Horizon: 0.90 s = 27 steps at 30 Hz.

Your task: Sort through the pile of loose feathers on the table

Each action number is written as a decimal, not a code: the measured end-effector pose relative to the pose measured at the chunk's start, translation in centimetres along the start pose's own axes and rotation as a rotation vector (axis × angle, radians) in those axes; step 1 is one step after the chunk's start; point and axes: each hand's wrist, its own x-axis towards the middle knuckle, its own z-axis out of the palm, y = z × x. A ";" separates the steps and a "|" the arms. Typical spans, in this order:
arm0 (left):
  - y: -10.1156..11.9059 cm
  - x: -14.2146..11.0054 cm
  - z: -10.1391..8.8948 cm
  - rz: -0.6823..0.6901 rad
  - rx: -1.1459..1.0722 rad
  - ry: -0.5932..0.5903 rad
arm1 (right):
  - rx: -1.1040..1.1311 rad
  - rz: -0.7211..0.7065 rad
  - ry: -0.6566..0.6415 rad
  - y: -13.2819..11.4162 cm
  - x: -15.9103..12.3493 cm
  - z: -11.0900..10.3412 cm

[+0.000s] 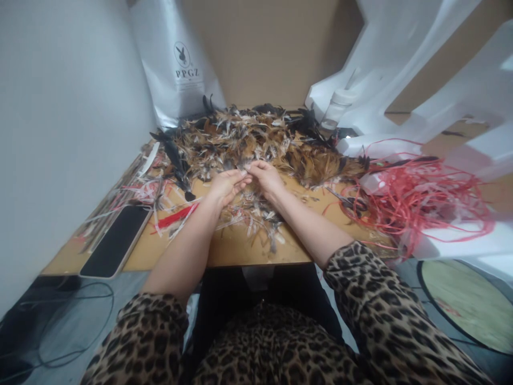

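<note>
My left hand (pixel 229 184) and my right hand (pixel 263 176) meet over the middle of the table, thumbs and forefingers pinched together. A small greyish feather (pixel 242 166) seems to show at their fingertips, though it blends with the pile behind. Just beyond lies a big heap of brown, black and white feathers (pixel 244 136). Beneath my wrists, loose feather scraps and pale strips (pixel 256 211) are scattered on the tabletop. Left of my left hand is a bundle of black feathers (pixel 174 160), with a red strip (pixel 174 215) nearer me.
A phone (pixel 116 240) rests at the table's (pixel 292 251) left front edge, beside thin sticks (pixel 116 190). Tangled red string (pixel 425 198) fills the right side, with scissors (pixel 352 203) close by. A clear bottle (pixel 336 109) and a white printed bag (pixel 180 69) stand behind.
</note>
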 end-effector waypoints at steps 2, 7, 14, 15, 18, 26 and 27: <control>0.0 0.0 0.0 -0.002 -0.004 -0.004 | 0.019 0.015 0.005 0.1 -0.1 0.1; 0.0 0.0 0.0 0.025 0.022 0.008 | -0.133 0.004 -0.077 -0.8 0.5 -0.9; 0.4 0.0 -0.1 0.046 0.002 0.087 | -0.918 -0.199 -0.012 -3.3 2.9 -6.6; 0.4 0.0 -0.1 0.040 0.002 0.096 | -1.046 -0.173 -0.038 -3.4 3.0 -7.2; 0.4 0.0 -0.1 0.034 0.001 0.115 | -1.297 -0.111 -0.081 -3.6 2.7 -7.6; 0.3 0.1 -0.3 0.070 0.012 0.095 | -1.583 -0.143 -0.037 -2.5 1.6 -5.0; 0.3 0.1 -0.3 0.066 0.011 0.099 | -1.568 -0.146 -0.017 -2.4 1.6 -4.9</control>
